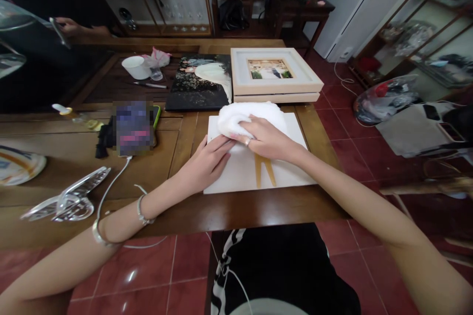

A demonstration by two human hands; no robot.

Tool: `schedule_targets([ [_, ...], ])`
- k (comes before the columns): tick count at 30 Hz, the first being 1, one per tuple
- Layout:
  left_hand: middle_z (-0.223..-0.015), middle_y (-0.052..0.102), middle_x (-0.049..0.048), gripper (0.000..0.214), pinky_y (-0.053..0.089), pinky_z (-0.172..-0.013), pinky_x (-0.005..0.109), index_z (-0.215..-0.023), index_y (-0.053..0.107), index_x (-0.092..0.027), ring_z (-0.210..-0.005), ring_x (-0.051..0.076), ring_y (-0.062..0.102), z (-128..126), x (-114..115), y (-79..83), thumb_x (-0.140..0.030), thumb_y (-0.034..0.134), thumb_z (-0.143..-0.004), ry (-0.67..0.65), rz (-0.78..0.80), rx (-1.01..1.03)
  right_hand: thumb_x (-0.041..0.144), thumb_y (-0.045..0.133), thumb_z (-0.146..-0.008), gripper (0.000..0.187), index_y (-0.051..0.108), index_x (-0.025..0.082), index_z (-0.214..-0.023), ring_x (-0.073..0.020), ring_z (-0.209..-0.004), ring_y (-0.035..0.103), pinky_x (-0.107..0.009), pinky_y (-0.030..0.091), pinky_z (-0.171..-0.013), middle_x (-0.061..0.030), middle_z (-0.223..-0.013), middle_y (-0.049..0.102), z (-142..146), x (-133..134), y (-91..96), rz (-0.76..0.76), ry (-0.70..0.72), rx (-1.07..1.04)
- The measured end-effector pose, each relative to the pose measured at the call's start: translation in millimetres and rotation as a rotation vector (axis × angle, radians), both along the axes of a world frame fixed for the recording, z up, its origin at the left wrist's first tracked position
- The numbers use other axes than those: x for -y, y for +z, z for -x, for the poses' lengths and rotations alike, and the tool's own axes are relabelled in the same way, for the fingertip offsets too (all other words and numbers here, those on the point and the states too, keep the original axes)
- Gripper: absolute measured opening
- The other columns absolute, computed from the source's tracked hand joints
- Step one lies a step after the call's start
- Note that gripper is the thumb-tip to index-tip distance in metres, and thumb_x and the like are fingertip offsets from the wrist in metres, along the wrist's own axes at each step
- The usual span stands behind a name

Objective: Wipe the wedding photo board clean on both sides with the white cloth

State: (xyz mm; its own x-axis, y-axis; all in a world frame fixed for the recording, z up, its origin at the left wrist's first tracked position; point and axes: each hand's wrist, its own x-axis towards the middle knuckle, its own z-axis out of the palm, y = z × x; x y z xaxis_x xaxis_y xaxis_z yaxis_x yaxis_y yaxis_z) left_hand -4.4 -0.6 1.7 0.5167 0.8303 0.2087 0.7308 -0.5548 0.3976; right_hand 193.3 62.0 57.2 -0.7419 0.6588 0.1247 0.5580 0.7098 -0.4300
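Observation:
A white board (236, 177) lies on the wooden table in front of me. Across its upper half sits a thick, fluffy white wad of cotton (271, 110), part of it covered by my hands. My right hand (264, 138), wearing a ring, is closed on the cotton from the right, thumb and fingers pressing into a fold. Stretched out beside its lower left edge, my left hand (214, 157) rests on the board with its fingertips against the cotton. Below the cotton, two tan leg-like strips (265, 171) show on the board.
Behind the board are a wedding photo panel (203, 81) and a pale wooden frame (310, 71). A white cup (136, 67), a phone (136, 128) on a cable, and clear plastic pieces (72, 199) stand leftward. At the far left, a person's hand (70, 27) holds something.

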Motion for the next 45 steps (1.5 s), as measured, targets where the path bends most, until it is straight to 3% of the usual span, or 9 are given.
schedule_targets([
  [7, -0.123, 0.06, 0.0138, 0.037, 0.032, -0.112, 0.052, -0.129, 0.057, -0.017, -0.127, 0.029, 0.048, 1, -3, -1.5, -0.019, 0.036, -0.098, -0.039, -0.078, 0.041, 0.035, 0.04, -0.1, 0.032, 0.065, 0.015, -0.095, -0.0237, -0.088, 0.061, -0.032, 0.04, -0.073, -0.0108, -0.098, 0.069, 40, -18, 11.2, 0.022, 0.145, 0.032],
  [12, -0.13, 0.057, 0.0142, 0.041, 0.032, -0.113, 0.053, -0.136, 0.052, -0.018, -0.13, 0.029, 0.046, 1, -3, 0.5, -0.018, 0.036, -0.098, -0.059, -0.076, 0.022, 0.033, 0.039, -0.099, 0.03, 0.064, 0.015, -0.1, -0.0269, -0.089, 0.062, -0.033, 0.04, -0.07, -0.0138, -0.102, 0.068, 41, -17, 10.2, -0.014, 0.047, 0.123],
  [18, -0.153, 0.039, 0.0148, 0.043, 0.027, -0.113, 0.062, -0.139, 0.047, -0.018, -0.143, 0.03, 0.033, 1, 1, -1.5, -0.022, 0.032, -0.099, 0.027, 0.026, -0.045, 0.038, 0.038, -0.099, 0.032, 0.061, 0.018, -0.087, -0.0262, -0.085, 0.06, -0.033, 0.039, -0.07, -0.0103, -0.09, 0.067, -3, -15, 7.8, -0.046, -0.1, 0.154],
  [23, -0.153, 0.039, 0.0141, 0.044, 0.027, -0.114, 0.06, -0.14, 0.046, -0.019, -0.144, 0.029, 0.031, 2, 1, -2.3, -0.024, 0.031, -0.099, 0.022, 0.048, -0.032, 0.037, 0.038, -0.097, 0.031, 0.05, 0.021, -0.073, -0.0241, -0.077, 0.058, -0.034, 0.04, -0.072, -0.006, -0.077, 0.061, -55, -16, 7.0, -0.027, -0.231, 0.142],
  [27, -0.152, 0.04, 0.0143, 0.043, 0.027, -0.114, 0.059, -0.139, 0.047, -0.017, -0.145, 0.028, 0.031, 1, 1, -1.6, -0.024, 0.03, -0.1, 0.03, 0.043, -0.038, 0.04, 0.04, -0.095, 0.032, 0.047, 0.023, -0.069, -0.0306, -0.089, 0.062, -0.042, 0.047, -0.079, -0.0079, -0.077, 0.063, -87, -11, -3.9, -0.04, -0.3, 0.128],
  [30, -0.153, 0.04, 0.0148, 0.043, 0.027, -0.114, 0.059, -0.139, 0.047, -0.016, -0.145, 0.027, 0.031, 1, 2, -1.2, -0.024, 0.03, -0.1, 0.031, 0.045, -0.043, 0.031, 0.044, -0.093, 0.022, 0.053, 0.022, -0.075, -0.0353, -0.116, 0.057, -0.056, 0.043, -0.099, -0.0146, -0.111, 0.068, -98, 3, -15.4, -0.115, -0.238, 0.091],
  [33, -0.153, 0.039, 0.0145, 0.043, 0.027, -0.114, 0.06, -0.14, 0.047, -0.017, -0.145, 0.028, 0.031, 1, 2, -1.3, -0.024, 0.031, -0.1, 0.031, 0.047, -0.04, 0.015, 0.048, -0.085, 0.014, 0.056, 0.02, -0.075, -0.0344, -0.136, 0.043, -0.062, 0.026, -0.114, -0.0186, -0.141, 0.052, -102, 27, -20.4, -0.168, -0.114, 0.06],
  [40, -0.152, 0.041, 0.0149, 0.044, 0.028, -0.114, 0.06, -0.14, 0.047, -0.018, -0.144, 0.029, 0.033, 1, 1, -2.8, -0.024, 0.032, -0.1, 0.03, 0.037, -0.025, 0.007, 0.05, -0.079, 0.02, 0.06, 0.022, -0.07, -0.0299, -0.141, 0.035, -0.064, 0.024, -0.116, -0.0164, -0.143, 0.052, -115, 94, -6.1, -0.116, 0.063, 0.106],
  [45, -0.152, 0.041, 0.0151, 0.044, 0.028, -0.114, 0.06, -0.141, 0.047, -0.017, -0.144, 0.029, 0.032, 1, 2, -1.6, -0.024, 0.031, -0.1, 0.027, 0.034, -0.029, 0.009, 0.05, -0.081, 0.02, 0.059, 0.022, -0.068, -0.0282, -0.141, 0.036, -0.062, 0.027, -0.117, -0.0169, -0.143, 0.051, -120, 111, -0.6, -0.074, 0.079, 0.098],
])
